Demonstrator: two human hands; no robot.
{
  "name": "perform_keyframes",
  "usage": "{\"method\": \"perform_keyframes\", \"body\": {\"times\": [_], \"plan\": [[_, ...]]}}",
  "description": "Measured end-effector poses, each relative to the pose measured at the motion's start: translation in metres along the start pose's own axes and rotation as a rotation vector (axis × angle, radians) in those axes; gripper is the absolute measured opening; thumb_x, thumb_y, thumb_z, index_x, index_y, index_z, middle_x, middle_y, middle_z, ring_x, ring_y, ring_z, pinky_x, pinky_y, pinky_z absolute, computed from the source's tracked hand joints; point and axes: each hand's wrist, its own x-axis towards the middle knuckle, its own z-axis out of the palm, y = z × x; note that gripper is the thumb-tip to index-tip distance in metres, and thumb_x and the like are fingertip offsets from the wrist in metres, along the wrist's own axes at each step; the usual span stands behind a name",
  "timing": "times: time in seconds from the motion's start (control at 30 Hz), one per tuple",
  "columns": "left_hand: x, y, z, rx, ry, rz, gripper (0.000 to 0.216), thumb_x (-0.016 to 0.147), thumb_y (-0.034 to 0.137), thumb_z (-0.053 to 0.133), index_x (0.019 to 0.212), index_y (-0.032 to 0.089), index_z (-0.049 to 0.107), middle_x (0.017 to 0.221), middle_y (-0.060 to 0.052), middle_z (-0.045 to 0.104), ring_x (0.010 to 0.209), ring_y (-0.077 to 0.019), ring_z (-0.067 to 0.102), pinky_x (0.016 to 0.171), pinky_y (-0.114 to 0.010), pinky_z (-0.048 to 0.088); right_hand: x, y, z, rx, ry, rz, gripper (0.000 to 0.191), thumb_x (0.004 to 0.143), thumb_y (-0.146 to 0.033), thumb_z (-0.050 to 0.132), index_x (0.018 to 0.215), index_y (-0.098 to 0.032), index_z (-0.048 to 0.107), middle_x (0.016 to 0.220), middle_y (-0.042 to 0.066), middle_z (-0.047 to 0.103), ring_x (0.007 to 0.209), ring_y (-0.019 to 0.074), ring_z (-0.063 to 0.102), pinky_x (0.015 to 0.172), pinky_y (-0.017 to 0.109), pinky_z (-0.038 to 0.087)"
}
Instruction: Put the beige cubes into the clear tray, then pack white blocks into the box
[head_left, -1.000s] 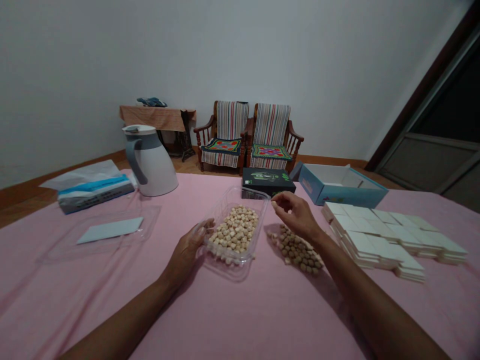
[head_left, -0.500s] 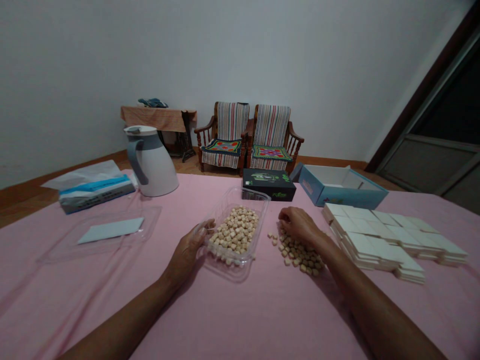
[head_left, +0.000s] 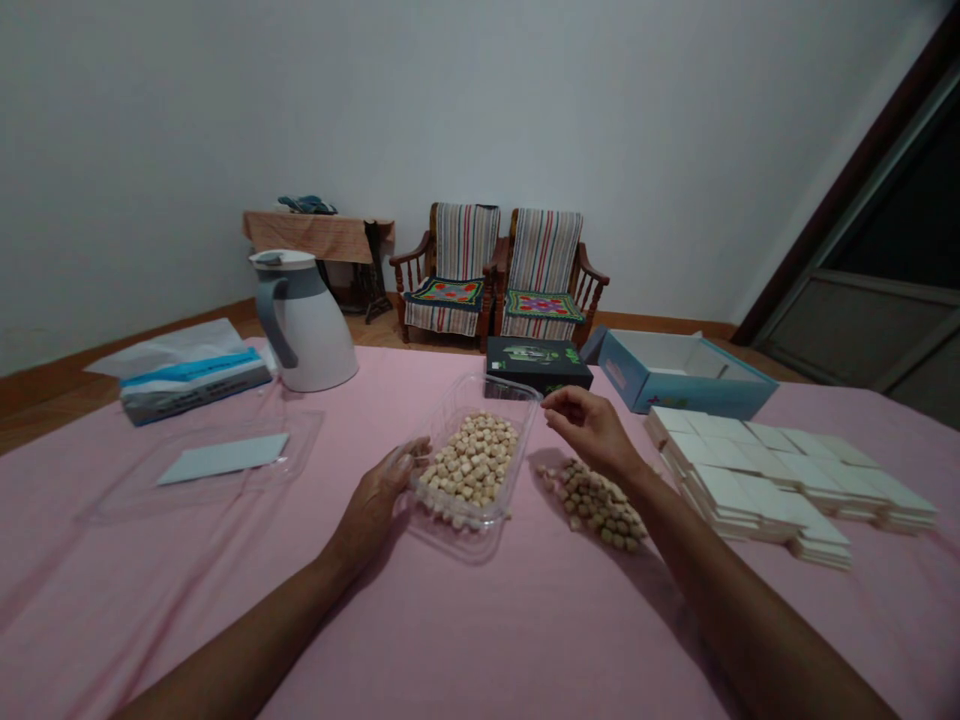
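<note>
A clear plastic tray [head_left: 529, 400] stands in front of me, with many small pale cubes [head_left: 472, 460] heaped in it. My left hand [head_left: 390, 480] is closed on the tray's left edge, thumb on the rim. Just outside its right rim is my right hand [head_left: 589, 425], raised over the table with thumb and fingertips drawn together. Whatever is between those fingertips is too small to make out. Below that hand, a loose pile of similar cubes [head_left: 600, 505] lies on the pink cloth [head_left: 480, 640], partly covered by the wrist.
Stacks of thin white square tiles [head_left: 750, 465] lie at the right, before an open blue box [head_left: 675, 385]. A black box [head_left: 536, 365] stands behind the tray. On the left are a white jug [head_left: 319, 340], a tissue pack [head_left: 195, 385] and a clear plastic lid [head_left: 300, 455].
My right hand has lifted off the cube pile and shifted left towards the tray, uncovering more of the pile. My left hand and the tray stay in place.
</note>
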Motion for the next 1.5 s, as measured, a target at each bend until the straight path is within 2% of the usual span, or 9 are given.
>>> {"method": "perform_keyframes", "body": {"times": [0.2,0.3,0.53,0.77,0.93,1.1,1.23,1.37,1.5], "plan": [[0.001,-0.005,-0.003,0.002,-0.003,-0.003,0.052,0.083,0.054,0.051,0.117,0.016,0.061,0.125,-0.015,0.062,0.114,-0.0263,0.057,0.094,-0.034,0.046,-0.002,-0.021,0.004,0.278,-0.055,0.062,0.02,0.08,-0.033,0.059,0.089,-0.016,0.064,0.079,0.004,0.068,0.073,0.0164,0.064,0.064,0.027,0.049],[0.002,-0.008,-0.003,-0.004,-0.002,0.01,0.053,0.082,0.055,0.052,0.116,0.015,0.062,0.122,-0.016,0.063,0.113,-0.0263,0.058,0.095,-0.034,0.045,-0.001,-0.009,-0.004,-0.001,-0.135,0.07,0.015,0.082,-0.027,0.055,0.08,-0.016,0.064,0.073,0.004,0.067,0.068,0.0158,0.063,0.061,0.026,0.045],[-0.001,0.002,0.001,-0.015,0.01,-0.02,0.053,0.08,0.057,0.054,0.112,0.016,0.064,0.118,-0.015,0.065,0.11,-0.0279,0.059,0.091,-0.035,0.048,-0.015,0.012,0.001,-0.636,-0.599,0.019,0.017,0.073,-0.012,0.056,0.084,-0.017,0.069,0.087,0.009,0.07,0.079,0.02,0.061,0.066,0.027,0.039],[-0.001,0.001,0.001,-0.021,0.033,-0.057,0.055,0.079,0.058,0.054,0.114,0.017,0.064,0.117,-0.015,0.066,0.112,-0.0288,0.057,0.09,-0.037,0.048,-0.01,0.008,-0.004,-0.571,-0.461,0.051,0.014,0.072,-0.011,0.055,0.081,-0.016,0.065,0.083,0.007,0.067,0.073,0.0162,0.059,0.064,0.025,0.04],[-0.001,-0.002,0.0,-0.022,0.011,-0.037,0.056,0.077,0.058,0.056,0.114,0.016,0.064,0.117,-0.015,0.066,0.111,-0.0291,0.057,0.089,-0.036,0.048,-0.002,-0.011,-0.003,-0.102,-0.121,0.021,0.013,0.076,-0.021,0.058,0.087,-0.016,0.062,0.078,0.003,0.064,0.066,0.013,0.058,0.063,0.025,0.045],[0.0,-0.002,-0.001,-0.007,0.0,-0.031,0.056,0.08,0.057,0.053,0.117,0.016,0.063,0.122,-0.014,0.063,0.114,-0.0288,0.056,0.091,-0.036,0.048,-0.004,-0.025,0.007,0.313,-0.062,0.062,0.019,0.073,-0.028,0.062,0.089,-0.017,0.062,0.086,0.005,0.068,0.077,0.0159,0.065,0.071,0.029,0.051],[0.001,-0.005,-0.003,0.023,0.004,-0.018,0.053,0.082,0.056,0.052,0.116,0.018,0.063,0.123,-0.014,0.063,0.113,-0.0275,0.057,0.092,-0.035,0.047,-0.003,-0.013,0.001,0.11,-0.091,0.106,0.011,0.075,-0.019,0.053,0.08,-0.017,0.062,0.075,0.003,0.067,0.069,0.0149,0.065,0.064,0.026,0.05],[0.001,-0.006,-0.003,0.02,0.011,-0.016,0.053,0.082,0.056,0.052,0.116,0.018,0.064,0.122,-0.015,0.063,0.114,-0.0279,0.057,0.093,-0.035,0.046,-0.008,0.004,0.0,-0.296,-0.371,0.062,0.016,0.071,-0.009,0.053,0.077,-0.017,0.065,0.077,0.003,0.068,0.069,0.0141,0.062,0.063,0.024,0.044],[0.001,-0.005,-0.002,-0.022,0.0,-0.007,0.05,0.082,0.054,0.053,0.115,0.018,0.064,0.122,-0.014,0.064,0.113,-0.0271,0.057,0.092,-0.034,0.047,-0.017,0.008,0.013,-0.496,-0.504,0.049,0.016,0.074,-0.012,0.055,0.082,-0.017,0.067,0.085,0.006,0.067,0.075,0.0153,0.059,0.065,0.023,0.04]]}}
